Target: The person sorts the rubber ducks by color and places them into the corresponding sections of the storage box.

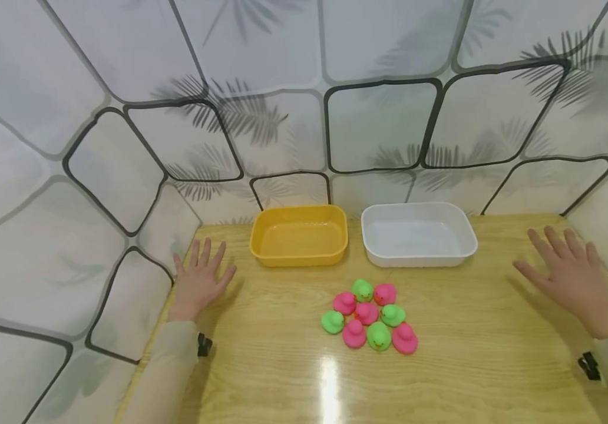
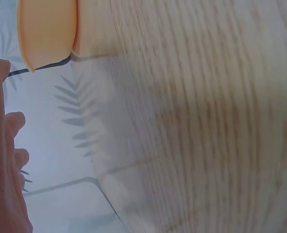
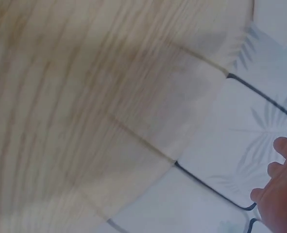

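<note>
My left hand [image 1: 198,285] is at the table's left side with fingers spread, holding nothing. Nearest to it is the yellow tray [image 1: 298,261], whose orange-looking end also shows at the top of the left wrist view. On the far right, my right hand [image 1: 571,274] is spread too, its fingers pointing toward the back wall and nothing in its grasp. To its left stands the white tray [image 1: 418,261]. Between the hands, in front of the trays, lies a cluster of pink rubber ducks [image 1: 354,334] and green rubber ducks [image 1: 379,337], several of each. Both trays hold nothing.
The wood-grain table [image 1: 261,365] meets a pale wall covering [image 1: 383,129] with dark stone outlines and leaf prints at the back and both sides. A bright light reflection lies on the tabletop in front of the ducks. Dark wrist devices [image 1: 204,344] sit at both sleeves.
</note>
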Available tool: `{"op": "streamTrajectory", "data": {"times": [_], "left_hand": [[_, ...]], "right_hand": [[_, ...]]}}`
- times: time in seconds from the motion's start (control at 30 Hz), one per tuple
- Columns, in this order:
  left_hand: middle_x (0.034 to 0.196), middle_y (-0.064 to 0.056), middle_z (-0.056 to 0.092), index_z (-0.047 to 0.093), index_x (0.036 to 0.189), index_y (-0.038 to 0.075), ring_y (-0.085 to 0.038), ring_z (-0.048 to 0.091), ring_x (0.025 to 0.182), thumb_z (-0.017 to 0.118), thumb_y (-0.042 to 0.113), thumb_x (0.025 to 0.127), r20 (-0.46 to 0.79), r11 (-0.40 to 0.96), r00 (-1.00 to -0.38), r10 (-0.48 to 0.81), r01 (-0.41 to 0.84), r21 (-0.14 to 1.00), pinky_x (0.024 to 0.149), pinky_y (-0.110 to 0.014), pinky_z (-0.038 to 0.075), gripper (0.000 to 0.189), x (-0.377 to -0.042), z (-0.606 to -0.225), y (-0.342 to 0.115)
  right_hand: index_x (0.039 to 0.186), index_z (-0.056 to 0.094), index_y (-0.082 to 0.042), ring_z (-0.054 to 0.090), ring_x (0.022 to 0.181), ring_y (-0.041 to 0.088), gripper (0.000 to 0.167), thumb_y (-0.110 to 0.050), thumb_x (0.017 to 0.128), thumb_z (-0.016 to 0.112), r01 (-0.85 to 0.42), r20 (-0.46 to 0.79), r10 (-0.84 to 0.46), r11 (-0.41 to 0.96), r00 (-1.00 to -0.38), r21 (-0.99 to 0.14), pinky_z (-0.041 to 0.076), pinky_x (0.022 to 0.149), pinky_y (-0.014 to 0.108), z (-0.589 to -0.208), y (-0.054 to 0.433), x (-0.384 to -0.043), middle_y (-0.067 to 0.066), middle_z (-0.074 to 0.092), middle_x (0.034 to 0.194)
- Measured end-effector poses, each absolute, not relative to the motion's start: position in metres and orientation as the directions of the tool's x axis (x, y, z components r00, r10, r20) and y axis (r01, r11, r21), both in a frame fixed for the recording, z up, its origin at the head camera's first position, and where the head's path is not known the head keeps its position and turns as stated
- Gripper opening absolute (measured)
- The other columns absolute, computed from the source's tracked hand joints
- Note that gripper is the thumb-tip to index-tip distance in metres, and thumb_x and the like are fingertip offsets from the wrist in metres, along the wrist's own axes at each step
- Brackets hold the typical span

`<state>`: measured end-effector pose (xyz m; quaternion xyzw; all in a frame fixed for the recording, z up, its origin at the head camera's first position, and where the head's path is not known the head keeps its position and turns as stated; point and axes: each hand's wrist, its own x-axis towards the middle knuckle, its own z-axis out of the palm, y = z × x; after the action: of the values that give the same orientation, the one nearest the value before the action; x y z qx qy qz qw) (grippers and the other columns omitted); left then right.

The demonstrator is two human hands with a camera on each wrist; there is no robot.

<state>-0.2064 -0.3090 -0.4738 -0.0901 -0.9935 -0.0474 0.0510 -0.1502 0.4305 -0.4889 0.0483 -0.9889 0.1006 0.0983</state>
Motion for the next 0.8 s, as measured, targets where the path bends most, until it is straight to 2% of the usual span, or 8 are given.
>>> {"op": "streamTrajectory", "data": {"times": [0.1,0.2,0.33,0.43,0.5,0.6,0.8], "left_hand": [[0.170,-0.024,0.018,0.032,0.165,0.016,-0.047,0.008,0.158,0.041,0.063,0.105,0.111,0.979,-0.978,0.177,0.186,0.083,0.115,-0.078,-0.010,0.077,-0.205,-0.474,-0.310],[0.171,-0.024,0.017,0.031,0.165,0.015,-0.046,0.008,0.158,0.041,0.062,0.105,0.109,0.979,-0.978,0.176,0.185,0.081,0.115,-0.078,-0.010,0.076,-0.205,-0.474,-0.311],[0.171,-0.023,0.015,0.029,0.166,0.016,-0.045,0.004,0.159,0.040,0.063,0.105,0.085,0.980,-0.982,0.170,0.178,0.089,0.115,-0.078,-0.010,0.077,-0.204,-0.475,-0.310],[0.172,-0.022,0.013,0.027,0.166,0.017,-0.043,0.002,0.159,0.038,0.064,0.105,0.073,0.980,-0.983,0.168,0.175,0.095,0.115,-0.078,-0.009,0.078,-0.204,-0.474,-0.306],[0.171,-0.023,0.014,0.028,0.166,0.017,-0.043,0.002,0.159,0.039,0.064,0.105,0.084,0.979,-0.982,0.169,0.177,0.103,0.116,-0.078,-0.007,0.078,-0.203,-0.473,-0.304],[0.170,-0.024,0.020,0.031,0.165,0.015,-0.045,0.010,0.158,0.041,0.061,0.106,0.116,0.976,-0.978,0.173,0.186,0.112,0.116,-0.080,0.000,0.075,-0.204,-0.472,-0.302],[0.163,-0.025,0.032,0.040,0.161,0.014,-0.049,0.031,0.147,0.046,0.057,0.106,0.171,0.971,-0.970,0.171,0.195,0.137,0.111,-0.076,0.026,0.069,-0.204,-0.474,-0.297]], "right_hand": [[0.167,0.013,-0.009,-0.004,0.153,0.057,0.086,-0.046,0.104,0.059,-0.187,0.225,-0.141,0.961,-0.964,-0.201,-0.007,0.117,0.076,-0.491,0.423,-0.154,0.036,0.012,0.166],[0.167,0.019,-0.008,0.000,0.154,0.056,0.082,-0.042,0.105,0.060,-0.244,0.240,-0.187,0.941,-0.953,-0.235,-0.005,0.119,0.074,-0.491,0.414,-0.158,0.035,0.016,0.166],[0.157,0.038,0.002,0.023,0.147,0.061,0.066,-0.031,0.105,0.062,-0.315,0.329,-0.216,0.904,-0.919,-0.289,0.013,0.116,0.076,-0.490,0.402,-0.162,0.038,0.035,0.156],[0.145,0.050,0.008,0.043,0.130,0.061,0.052,-0.020,0.103,0.064,-0.363,0.403,-0.224,0.878,-0.887,-0.310,0.030,0.106,0.075,-0.486,0.393,-0.166,0.039,0.051,0.140],[0.140,0.053,0.009,0.047,0.121,0.059,0.045,-0.016,0.103,0.064,-0.368,0.406,-0.217,0.863,-0.888,-0.345,0.035,0.100,0.074,-0.483,0.385,-0.169,0.038,0.055,0.132],[0.135,0.056,0.010,0.051,0.115,0.055,0.039,-0.015,0.105,0.061,-0.345,0.362,-0.201,0.852,-0.910,-0.395,0.040,0.092,0.070,-0.475,0.370,-0.173,0.035,0.059,0.126],[0.128,0.064,0.008,0.061,0.100,0.041,0.031,-0.013,0.105,0.059,-0.360,0.311,-0.238,0.828,-0.920,-0.430,0.051,0.077,0.057,-0.462,0.336,-0.185,0.024,0.068,0.110]]}}
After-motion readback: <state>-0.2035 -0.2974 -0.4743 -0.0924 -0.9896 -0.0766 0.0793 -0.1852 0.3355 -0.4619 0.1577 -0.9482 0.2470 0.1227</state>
